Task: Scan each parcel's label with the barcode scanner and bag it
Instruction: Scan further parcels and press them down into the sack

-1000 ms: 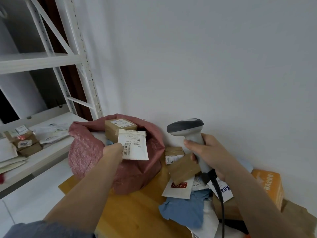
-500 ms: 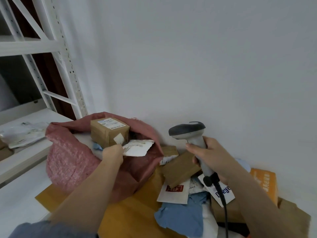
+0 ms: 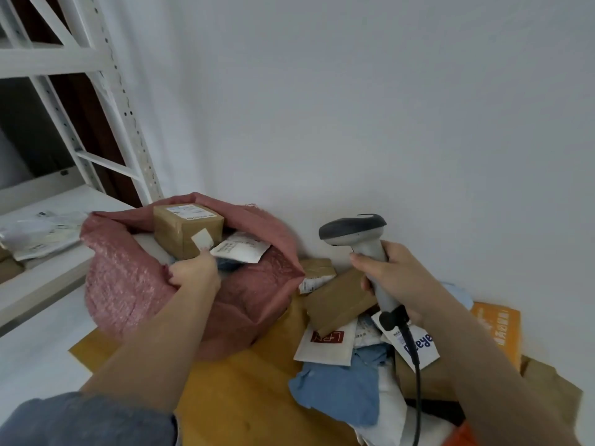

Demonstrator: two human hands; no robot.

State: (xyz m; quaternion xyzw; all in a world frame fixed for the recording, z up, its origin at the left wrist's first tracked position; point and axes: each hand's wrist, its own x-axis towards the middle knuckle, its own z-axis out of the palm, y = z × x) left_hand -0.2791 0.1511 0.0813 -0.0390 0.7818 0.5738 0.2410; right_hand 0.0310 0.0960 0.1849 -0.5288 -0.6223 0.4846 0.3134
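Note:
A pink woven bag (image 3: pixel 128 284) stands open on the wooden table (image 3: pixel 225 397). Inside it sit a brown box (image 3: pixel 188 226) with a white label and a flat white parcel (image 3: pixel 240 251) lying at the mouth. My left hand (image 3: pixel 194 273) reaches into the bag's mouth and pinches the white parcel's near corner. To the right, my right hand (image 3: pixel 396 278) grips the handle of the grey barcode scanner (image 3: pixel 352 230), held upright with its head pointing left toward the bag. Its black cable hangs down.
A pile of parcels lies under my right arm: a brown envelope (image 3: pixel 338 297), a white envelope with a red logo (image 3: pixel 326 342), a blue pouch (image 3: pixel 338 381), an orange box (image 3: pixel 495 329). A white shelf rack (image 3: pixel 32 220) with packets stands left. The wall is close behind.
My left hand has lowered the white parcel from upright in front of the scanner down flat into the bag's mouth. The scanner hand has stayed nearly still.

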